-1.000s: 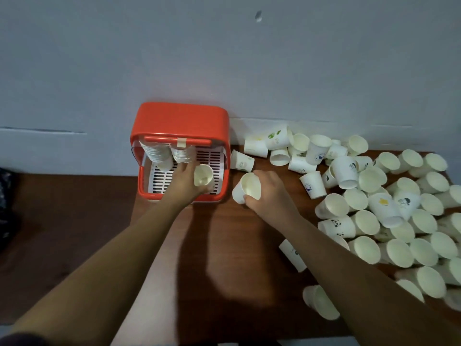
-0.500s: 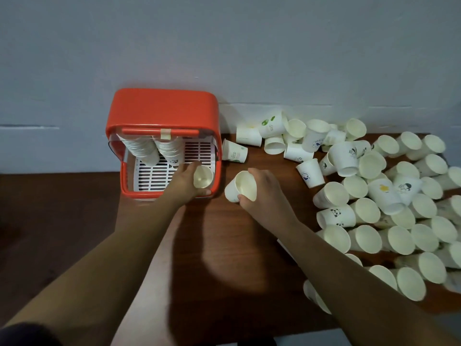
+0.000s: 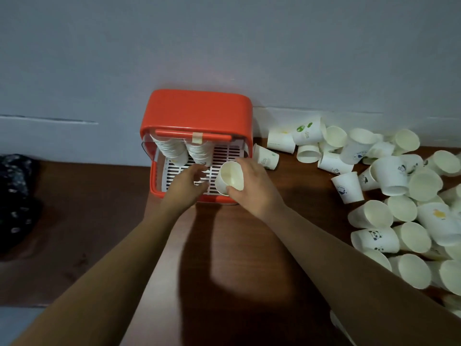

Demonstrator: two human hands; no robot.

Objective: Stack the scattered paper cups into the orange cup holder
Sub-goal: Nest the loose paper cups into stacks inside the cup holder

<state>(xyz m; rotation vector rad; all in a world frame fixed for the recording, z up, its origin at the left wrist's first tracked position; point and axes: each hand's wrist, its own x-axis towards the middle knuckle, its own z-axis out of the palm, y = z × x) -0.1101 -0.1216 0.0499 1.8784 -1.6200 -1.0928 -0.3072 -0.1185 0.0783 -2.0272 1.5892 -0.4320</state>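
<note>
The orange cup holder [image 3: 197,113] stands against the wall, with a white slotted tray inside. Two stacks of paper cups [image 3: 172,149] hang side by side under its lid. My left hand [image 3: 185,187] reaches over the tray just below the second stack [image 3: 199,153], fingers apart and holding nothing I can see. My right hand [image 3: 252,186] grips one paper cup [image 3: 230,176] at the holder's front right corner, its mouth turned toward me. Several loose paper cups [image 3: 394,176] lie scattered on the table to the right.
The brown wooden table [image 3: 249,245] runs under both arms. A grey wall [image 3: 224,46] closes off the back. A dark patterned cloth [image 3: 15,196] lies at the far left. One cup [image 3: 265,157] rests right beside the holder's right wall.
My left hand no longer shows the cup it held and has moved left under the stacks. My right hand carried its cup leftward to the holder's front right corner.
</note>
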